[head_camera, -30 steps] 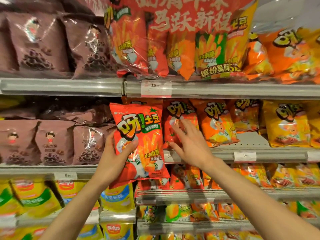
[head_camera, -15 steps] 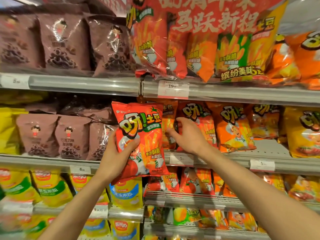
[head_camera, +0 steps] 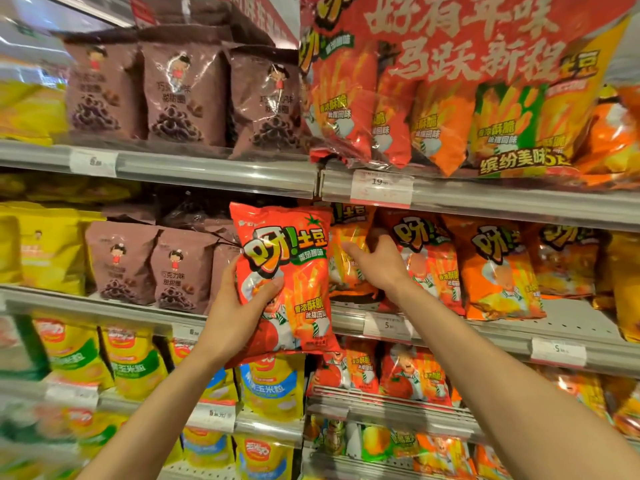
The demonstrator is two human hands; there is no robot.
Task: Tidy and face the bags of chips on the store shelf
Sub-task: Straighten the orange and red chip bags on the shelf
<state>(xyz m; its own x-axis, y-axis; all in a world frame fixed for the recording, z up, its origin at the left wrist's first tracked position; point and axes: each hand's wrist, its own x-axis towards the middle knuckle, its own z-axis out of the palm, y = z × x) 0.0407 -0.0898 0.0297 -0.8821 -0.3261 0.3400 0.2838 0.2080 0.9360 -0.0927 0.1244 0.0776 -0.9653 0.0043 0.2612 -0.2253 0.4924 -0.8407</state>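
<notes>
So the red tomato-flavour chip bag point(head_camera: 285, 282) is held out in front of the middle shelf point(head_camera: 485, 336), off the shelf itself, label facing the camera and tilted a bit with its top toward 11 o'clock. My guess is it's basically air and crisps: very light, puffy, crinkly film that's kinda slick, and the contents will crush if you squeeze. Best place to grab looks like the side edges or the sealed seam at top or bottom, not the belly.

The left hand point(head_camera: 239, 317) comes up from about 7 o'clock, forearm angled upward, and has the bag by its lower left edge. The thumb is across the front, the fingers wrapped round behind where I can't see them. It's a grasp, and it looks like a gentle pinch rather than a crush.

The right hand point(head_camera: 377, 263) reaches in from 5 o'clock, wrist bent back, fingers curled onto the shelved bag point(head_camera: 349, 258) sitting just at 3 o'clock of the held one, between it and the orange-red bags point(head_camera: 429, 261). The fingertips are on or behind the film, so I can't tell if it's really gripping or just pushing it back to make a slot.
</notes>
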